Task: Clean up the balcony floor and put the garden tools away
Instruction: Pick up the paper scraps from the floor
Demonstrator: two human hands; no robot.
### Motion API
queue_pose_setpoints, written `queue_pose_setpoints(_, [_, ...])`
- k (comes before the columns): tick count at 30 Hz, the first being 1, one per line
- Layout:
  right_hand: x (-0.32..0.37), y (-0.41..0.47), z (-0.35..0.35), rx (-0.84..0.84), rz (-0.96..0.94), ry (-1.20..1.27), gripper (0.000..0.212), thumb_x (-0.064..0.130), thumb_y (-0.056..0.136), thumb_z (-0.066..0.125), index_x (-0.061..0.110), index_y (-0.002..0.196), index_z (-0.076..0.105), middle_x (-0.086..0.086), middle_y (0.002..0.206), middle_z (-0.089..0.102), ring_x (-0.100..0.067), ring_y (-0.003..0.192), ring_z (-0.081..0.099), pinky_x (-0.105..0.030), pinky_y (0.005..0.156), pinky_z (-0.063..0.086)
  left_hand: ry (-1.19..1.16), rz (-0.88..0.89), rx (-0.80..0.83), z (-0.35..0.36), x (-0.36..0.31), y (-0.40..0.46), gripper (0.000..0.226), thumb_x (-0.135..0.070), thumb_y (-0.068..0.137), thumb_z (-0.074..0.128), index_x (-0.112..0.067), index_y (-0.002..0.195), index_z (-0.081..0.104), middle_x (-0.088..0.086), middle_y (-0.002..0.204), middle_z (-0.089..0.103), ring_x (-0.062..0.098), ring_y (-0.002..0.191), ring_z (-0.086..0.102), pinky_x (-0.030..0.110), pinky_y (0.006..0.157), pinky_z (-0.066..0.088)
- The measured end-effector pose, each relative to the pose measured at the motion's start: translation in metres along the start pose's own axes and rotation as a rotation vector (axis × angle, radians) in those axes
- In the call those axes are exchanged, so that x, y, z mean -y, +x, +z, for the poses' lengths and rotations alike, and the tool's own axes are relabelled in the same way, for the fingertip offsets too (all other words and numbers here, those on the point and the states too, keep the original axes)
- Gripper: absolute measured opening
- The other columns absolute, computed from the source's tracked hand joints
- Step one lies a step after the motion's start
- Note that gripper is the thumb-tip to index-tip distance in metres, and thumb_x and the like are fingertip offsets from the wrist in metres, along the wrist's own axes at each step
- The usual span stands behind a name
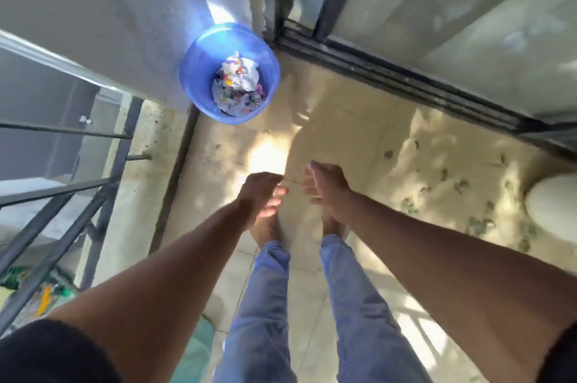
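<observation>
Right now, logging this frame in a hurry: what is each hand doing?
Left hand: fingers curled, pinching one end of a thin strand.
Right hand: touching the strand's other end; the grip is too blurred to tell.

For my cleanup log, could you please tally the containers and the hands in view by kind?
Round blue plastic bucket holding crumpled paper scraps: 1
White rounded pot, partly out of frame: 1
Bare hands: 2, left hand and right hand
Total: 4
</observation>
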State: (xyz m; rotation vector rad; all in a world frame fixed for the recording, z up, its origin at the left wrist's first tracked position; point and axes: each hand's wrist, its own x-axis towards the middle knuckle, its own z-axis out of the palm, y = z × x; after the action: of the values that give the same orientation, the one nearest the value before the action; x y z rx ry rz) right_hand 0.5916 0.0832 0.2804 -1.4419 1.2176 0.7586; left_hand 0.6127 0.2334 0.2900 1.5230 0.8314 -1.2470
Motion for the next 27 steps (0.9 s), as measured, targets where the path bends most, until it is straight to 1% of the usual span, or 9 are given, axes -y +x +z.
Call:
queue_pose_setpoints(5, [-0.091, -0.006, -0.037, -0.132, 0.055, 0.023, 0.027, 0.031, 0.096, 0.056, 0.014, 0.076, 0.061, -0.011, 0.065, 0.061, -0.026, 0.058, 0.06, -0.029, 0.054, 0.044, 0.227, -0.073, -0.002, 0.042, 0.043, 0.004, 0.027, -0.027, 0.101, 0.059, -0.009, 0.12, 0.066, 0.011, 0.105, 0.077, 0.03, 0.092, 0.071, 0.037, 0.075, 0.059])
queue_pose_setpoints(7, [-0.122, -0.007, -0.051, -0.198, 0.054, 0.024, 0.027, 0.04, 0.081, 0.059, 0.016, 0.068, 0.059, -0.017, 0.073, 0.069, -0.036, 0.074, 0.07, -0.043, 0.067, 0.055, 0.34, -0.061, 0.013, 0.062, 0.052, 0.008, 0.03, -0.029, 0.1, 0.062, -0.01, 0.122, 0.064, 0.009, 0.103, 0.077, 0.03, 0.094, 0.075, 0.041, 0.083, 0.063])
queue_pose_setpoints(10, [-0.164, -0.009, -0.073, -0.243, 0.063, 0.0, 0.021, 0.039, 0.078, 0.062, 0.018, 0.075, 0.065, -0.007, 0.081, 0.075, -0.032, 0.087, 0.073, -0.045, 0.081, 0.059, 0.51, -0.016, 0.044, 0.098, 0.058, 0.01, 0.025, -0.03, 0.101, 0.062, -0.012, 0.115, 0.071, 0.011, 0.124, 0.069, 0.023, 0.091, 0.074, 0.033, 0.071, 0.064])
queue_pose_setpoints(14, [-0.21, -0.018, -0.109, -0.266, 0.052, -0.037, 0.009, 0.028, 0.088, 0.062, 0.022, 0.088, 0.069, -0.004, 0.102, 0.076, -0.027, 0.1, 0.067, -0.033, 0.09, 0.054, 0.749, 0.007, 0.14, 0.148, 0.069, 0.009, 0.024, -0.03, 0.104, 0.053, -0.016, 0.116, 0.068, 0.004, 0.108, 0.075, 0.031, 0.106, 0.07, 0.046, 0.097, 0.058])
queue_pose_setpoints(18, [-0.264, -0.015, -0.144, -0.276, 0.079, 0.008, 0.01, 0.028, 0.089, 0.061, 0.028, 0.097, 0.067, -0.002, 0.111, 0.074, -0.026, 0.108, 0.066, -0.037, 0.096, 0.054, 0.904, 0.049, 0.15, 0.196, 0.088, 0.013, 0.015, -0.03, 0.102, 0.054, -0.024, 0.098, 0.067, 0.002, 0.102, 0.077, 0.029, 0.106, 0.07, 0.048, 0.098, 0.056])
queue_pose_setpoints(20, [-0.29, -0.011, -0.164, -0.27, 0.073, 0.032, 0.015, 0.028, 0.092, 0.061, 0.027, 0.105, 0.068, -0.001, 0.117, 0.073, -0.024, 0.115, 0.064, -0.032, 0.098, 0.049, 0.953, 0.043, 0.15, 0.219, 0.105, 0.018, 0.015, -0.029, 0.101, 0.054, -0.025, 0.099, 0.068, 0.0, 0.101, 0.077, 0.03, 0.107, 0.07, 0.046, 0.097, 0.055])
queue_pose_setpoints(23, [-0.332, 0.0, -0.2, -0.295, 0.109, 0.055, 0.024, 0.03, 0.097, 0.059, 0.023, 0.118, 0.068, 0.004, 0.124, 0.07, -0.019, 0.122, 0.057, -0.023, 0.079, 0.019, 1.031, 0.022, 0.174, 0.259, 0.139, 0.023, 0.016, -0.029, 0.102, 0.052, -0.025, 0.106, 0.067, 0.002, 0.105, 0.077, 0.031, 0.109, 0.069, 0.045, 0.096, 0.055])
queue_pose_setpoints(24, [-0.345, 0.004, -0.21, -0.303, 0.097, 0.058, 0.024, 0.032, 0.096, 0.059, 0.025, 0.118, 0.068, 0.005, 0.124, 0.069, -0.019, 0.119, 0.057, -0.023, 0.076, 0.018, 1.056, 0.014, 0.18, 0.273, 0.15, 0.023, 0.017, -0.029, 0.102, 0.052, -0.025, 0.108, 0.067, 0.003, 0.107, 0.076, 0.031, 0.109, 0.069, 0.045, 0.096, 0.055])
queue_pose_setpoints(27, [-0.387, 0.015, -0.234, -0.367, 0.118, 0.109, 0.022, 0.054, 0.082, 0.054, 0.046, 0.101, 0.062, 0.009, 0.113, 0.07, -0.022, 0.112, 0.061, -0.029, 0.091, 0.043, 1.106, -0.007, 0.199, 0.313, 0.179, 0.021, 0.023, -0.032, 0.103, 0.053, -0.02, 0.117, 0.067, 0.004, 0.112, 0.075, 0.029, 0.108, 0.068, 0.043, 0.095, 0.056])
